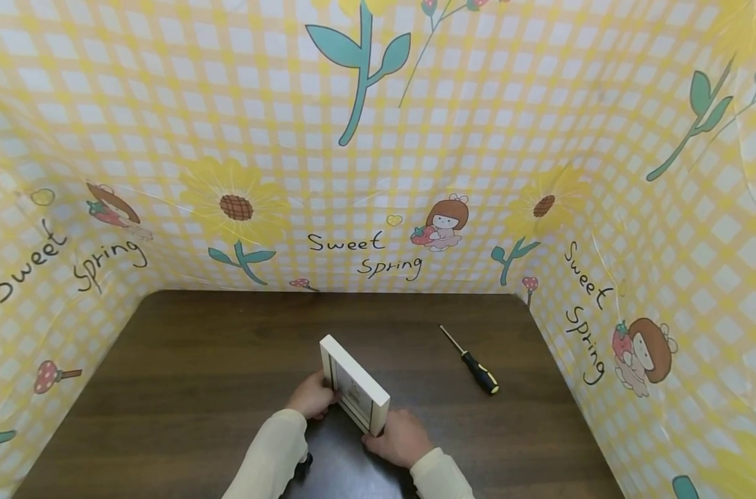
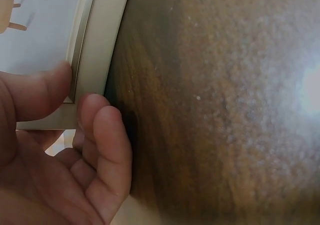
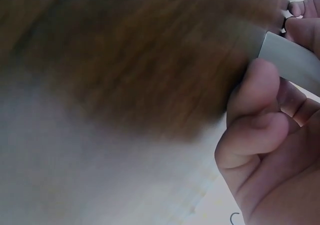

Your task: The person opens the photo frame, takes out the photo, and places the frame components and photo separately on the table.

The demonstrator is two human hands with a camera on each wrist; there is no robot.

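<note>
A white picture frame [image 1: 359, 374] stands tilted on edge between the two hands, its picture side turned toward the lower left in the head view. My left hand [image 1: 312, 396] grips its left end. In the left wrist view the thumb [image 2: 47, 92] lies on the front near a corner of the picture frame [image 2: 95, 50], and the fingers curl by its edge. At the near right corner my right hand [image 1: 401, 438] holds the frame. The right wrist view shows that hand [image 3: 270, 150] with bent fingers around the pale edge of the frame [image 3: 292, 60].
A screwdriver [image 1: 477, 371] with a black and yellow handle lies on the dark wooden table [image 1: 228, 360], right of the frame. Yellow checked cloth [image 1: 378, 173] with flower prints walls in the table at the back and both sides.
</note>
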